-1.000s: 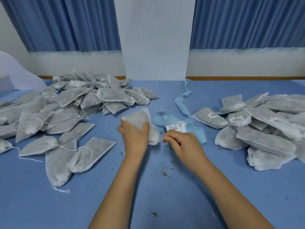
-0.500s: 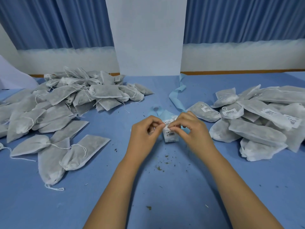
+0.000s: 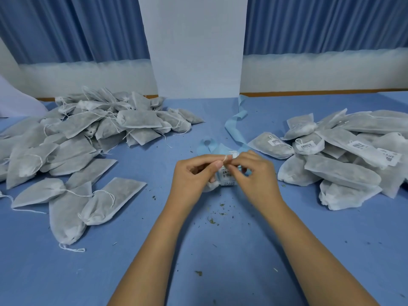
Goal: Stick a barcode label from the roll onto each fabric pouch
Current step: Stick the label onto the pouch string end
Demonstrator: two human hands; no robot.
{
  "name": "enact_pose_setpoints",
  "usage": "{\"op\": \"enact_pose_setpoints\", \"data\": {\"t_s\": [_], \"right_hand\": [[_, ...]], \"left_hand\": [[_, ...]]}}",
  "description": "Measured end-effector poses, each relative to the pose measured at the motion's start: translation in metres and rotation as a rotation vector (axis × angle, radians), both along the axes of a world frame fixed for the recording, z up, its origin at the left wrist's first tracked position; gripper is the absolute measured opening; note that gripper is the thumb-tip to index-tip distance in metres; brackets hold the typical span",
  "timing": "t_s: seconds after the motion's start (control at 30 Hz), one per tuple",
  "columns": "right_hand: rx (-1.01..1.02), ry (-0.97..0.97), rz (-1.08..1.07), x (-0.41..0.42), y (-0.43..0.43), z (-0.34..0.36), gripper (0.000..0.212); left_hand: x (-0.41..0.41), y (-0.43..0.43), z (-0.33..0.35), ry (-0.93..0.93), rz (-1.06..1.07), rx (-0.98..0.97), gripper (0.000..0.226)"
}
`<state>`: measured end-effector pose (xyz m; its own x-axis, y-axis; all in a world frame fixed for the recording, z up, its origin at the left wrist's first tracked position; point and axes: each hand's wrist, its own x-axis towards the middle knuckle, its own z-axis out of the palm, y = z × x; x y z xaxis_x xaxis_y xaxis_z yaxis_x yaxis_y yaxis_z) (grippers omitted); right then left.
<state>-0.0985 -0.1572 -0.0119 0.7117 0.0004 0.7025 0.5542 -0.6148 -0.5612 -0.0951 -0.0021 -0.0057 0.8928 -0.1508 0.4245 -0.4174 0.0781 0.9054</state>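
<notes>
Both forearms are reaching forward from the near edge and meeting over the middle of the counter (image 3: 220, 272). The left hand (image 3: 192, 173) is curling inward, its fingers (image 3: 217, 164) clamped in a pinch on the top of the label strip (image 3: 228, 176). The right hand (image 3: 254, 175) is facing it, knuckles up, and its fingers (image 3: 239, 159) are pinching the same strip from the other side, so the two sets of fingertips are almost touching. The strip is hanging down between the hands, with a printed barcode showing on it. A corner of a fabric pouch (image 3: 208, 187) is peeking out under the left hand; most of it is hidden by the palm.

Behind the hands the blue backing ribbon (image 3: 235, 127) is trailing away toward the far edge in loose curls. A heap of unlabelled pouches (image 3: 88, 133) is lying to the left, drawstrings straggling. A heap of labelled pouches (image 3: 342, 164) is lying to the right, several with barcodes facing up. Dark crumbs (image 3: 213, 220) are scattered just in front of the hands. A white panel (image 3: 196, 47) is standing at the back between blue curtains (image 3: 66, 25).
</notes>
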Motion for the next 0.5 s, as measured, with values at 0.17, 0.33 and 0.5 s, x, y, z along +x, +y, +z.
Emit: {"op": "enact_pose_setpoints", "data": {"t_s": [0.17, 0.33, 0.5], "right_hand": [[-0.249, -0.185, 0.123, 0.0, -0.003, -0.001, 0.008], [-0.255, -0.33, 0.069, 0.0, -0.011, 0.003, 0.008], [0.066, -0.194, -0.014, -0.003, -0.007, 0.007, 0.007]], "left_hand": [[0.009, 0.004, -0.008, -0.166, 0.25, 0.247, 0.019], [0.01, 0.006, -0.009, -0.285, 0.171, 0.477, 0.014], [0.006, -0.001, -0.008, -0.167, 0.033, 0.421, 0.009]]}}
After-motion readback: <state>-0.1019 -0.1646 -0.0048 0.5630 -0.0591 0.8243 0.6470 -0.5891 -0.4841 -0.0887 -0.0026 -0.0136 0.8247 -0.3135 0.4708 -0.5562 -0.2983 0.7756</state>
